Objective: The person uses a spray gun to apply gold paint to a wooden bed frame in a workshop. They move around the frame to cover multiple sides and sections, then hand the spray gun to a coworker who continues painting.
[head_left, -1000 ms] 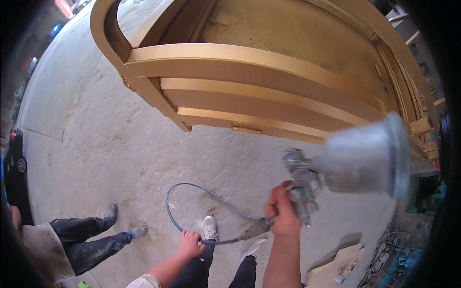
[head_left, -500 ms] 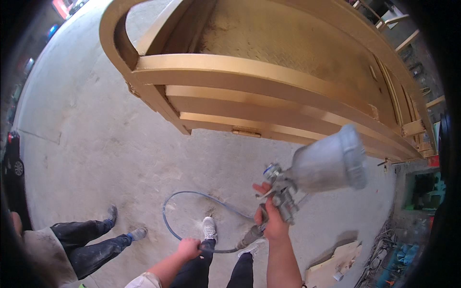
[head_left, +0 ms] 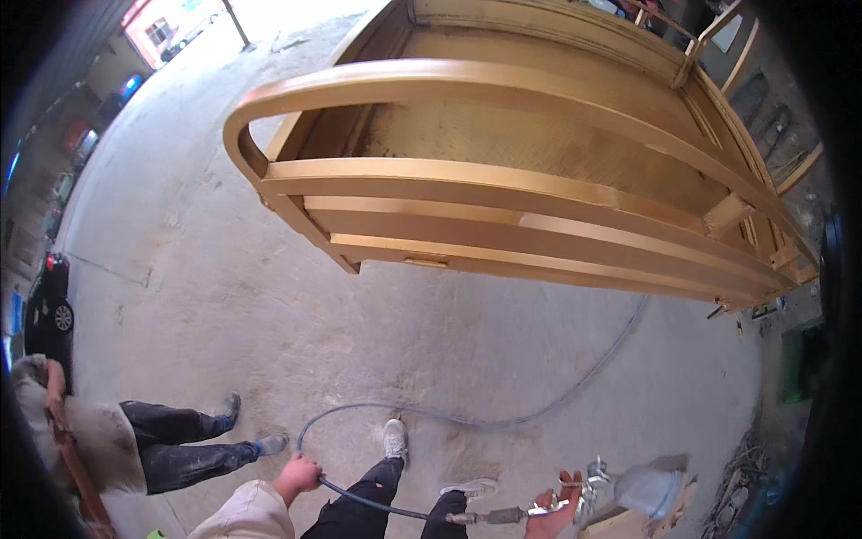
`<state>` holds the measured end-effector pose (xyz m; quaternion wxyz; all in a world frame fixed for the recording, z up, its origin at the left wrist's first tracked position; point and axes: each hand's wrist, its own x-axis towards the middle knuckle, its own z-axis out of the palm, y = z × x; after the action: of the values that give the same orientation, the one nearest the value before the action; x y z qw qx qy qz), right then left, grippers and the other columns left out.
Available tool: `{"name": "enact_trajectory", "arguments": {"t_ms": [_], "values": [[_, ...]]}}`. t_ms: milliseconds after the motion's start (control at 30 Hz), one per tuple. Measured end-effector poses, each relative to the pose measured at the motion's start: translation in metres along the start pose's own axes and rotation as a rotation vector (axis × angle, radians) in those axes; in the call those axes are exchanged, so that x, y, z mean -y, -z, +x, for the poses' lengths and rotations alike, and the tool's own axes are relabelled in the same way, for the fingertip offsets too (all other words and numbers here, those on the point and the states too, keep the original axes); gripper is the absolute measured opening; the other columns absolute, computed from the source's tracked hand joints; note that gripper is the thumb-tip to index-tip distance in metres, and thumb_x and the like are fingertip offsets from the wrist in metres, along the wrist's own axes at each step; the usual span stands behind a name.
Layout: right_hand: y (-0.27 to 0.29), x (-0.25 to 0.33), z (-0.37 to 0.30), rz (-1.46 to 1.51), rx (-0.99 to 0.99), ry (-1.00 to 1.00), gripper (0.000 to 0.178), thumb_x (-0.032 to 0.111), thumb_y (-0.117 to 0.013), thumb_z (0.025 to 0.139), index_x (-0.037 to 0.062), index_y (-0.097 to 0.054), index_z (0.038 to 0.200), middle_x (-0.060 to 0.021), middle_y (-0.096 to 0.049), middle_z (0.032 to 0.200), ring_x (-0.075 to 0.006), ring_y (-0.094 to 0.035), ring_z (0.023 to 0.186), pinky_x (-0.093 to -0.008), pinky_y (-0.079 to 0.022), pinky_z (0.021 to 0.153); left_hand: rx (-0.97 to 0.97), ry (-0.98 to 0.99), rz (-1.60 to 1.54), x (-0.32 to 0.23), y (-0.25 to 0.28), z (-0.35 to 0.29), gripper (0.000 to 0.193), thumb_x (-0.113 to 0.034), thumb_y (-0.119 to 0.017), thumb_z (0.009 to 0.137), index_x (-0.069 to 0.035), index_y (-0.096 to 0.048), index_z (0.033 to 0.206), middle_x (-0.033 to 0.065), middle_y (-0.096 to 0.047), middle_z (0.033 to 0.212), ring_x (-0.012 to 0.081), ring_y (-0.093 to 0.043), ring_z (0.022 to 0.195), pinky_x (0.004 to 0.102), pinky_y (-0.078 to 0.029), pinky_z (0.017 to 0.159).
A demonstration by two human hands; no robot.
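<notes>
Low in view, the right hand (head_left: 550,520) is gripping a spray gun (head_left: 590,492), its translucent cup (head_left: 648,491) pointing rightward, while the left hand (head_left: 300,473), curled closed, is clasping the hose (head_left: 485,421), well apart from the gold railed frame (head_left: 521,182).

At the near right, a silver metal spray gun (head_left: 588,491) is held sideways, its rounded translucent cup (head_left: 648,490) pointing right, its left end joined to a thin blue-grey hose (head_left: 494,423) looping left, then curving far right.
</notes>
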<state>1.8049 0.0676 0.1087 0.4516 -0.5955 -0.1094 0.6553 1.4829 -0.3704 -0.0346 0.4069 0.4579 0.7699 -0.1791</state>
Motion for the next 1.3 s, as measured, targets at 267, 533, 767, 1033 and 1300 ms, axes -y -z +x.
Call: {"name": "enact_trajectory", "arguments": {"t_ms": [267,533,767,1033,1300], "values": [[0.195,0.108,0.035,0.478,0.459,-0.112,0.034,0.035,-0.049,0.094,0.0154,-0.063,0.119,-0.0046,-0.067,0.11,-0.0233,-0.064,0.071,-0.0403,-0.052,0.056,-0.036,0.067,0.093,-0.07,0.05,-0.051,0.035,-0.045,-0.053,0.088,-0.015,-0.072,0.085,0.0079,-0.07,0.091,0.0295,-0.066,0.093,0.0549,-0.042,0.094],[0.259,0.25,-0.026,0.088,-0.04,-0.056,0.025,0.05,-0.057,0.091,0.0266,-0.06,0.097,0.007,-0.047,0.076,-0.012,-0.044,0.07,-0.0354,-0.038,0.059,0.066,0.065,0.08,-0.227,0.116,-0.061,0.059,-0.065,-0.044,0.088,-0.015,-0.073,0.098,0.0133,-0.07,0.1,0.0377,-0.065,0.097,0.0486,-0.052,0.08],[0.276,0.342,-0.081,-0.045,-0.112,0.007,0.036,0.051,-0.055,0.092,0.0281,-0.06,0.119,0.0039,-0.049,0.083,-0.0115,-0.041,0.071,-0.0305,-0.038,0.059,-0.017,-0.097,0.158,-0.367,0.229,-0.058,0.043,-0.051,-0.055,0.085,-0.015,-0.072,0.101,0.0132,-0.07,0.103,0.0357,-0.066,0.097,0.0479,-0.053,0.079],[0.292,0.385,-0.044,-0.011,-0.084,0.115,0.039,0.051,-0.053,0.093,0.027,-0.057,0.123,0.001,-0.052,0.088,-0.0123,-0.044,0.072,-0.0311,-0.04,0.059,-0.087,-0.199,0.165,-0.512,0.28,-0.027,0.039,-0.044,-0.057,0.08,-0.017,-0.072,0.103,0.012,-0.07,0.104,0.0353,-0.066,0.097,0.0452,-0.054,0.081],[0.299,0.492,0.079,-0.259,-0.112,0.107,0.042,0.051,-0.052,0.093,0.0259,-0.055,0.127,-0.0019,-0.054,0.093,-0.0132,-0.047,0.074,-0.0317,-0.041,0.059,-0.034,-0.176,0.045,-0.634,0.293,0.083,0.043,-0.045,-0.059,0.077,-0.012,-0.073,0.102,0.0176,-0.069,0.103,0.0375,-0.065,0.1,0.0479,-0.053,0.082]]}}
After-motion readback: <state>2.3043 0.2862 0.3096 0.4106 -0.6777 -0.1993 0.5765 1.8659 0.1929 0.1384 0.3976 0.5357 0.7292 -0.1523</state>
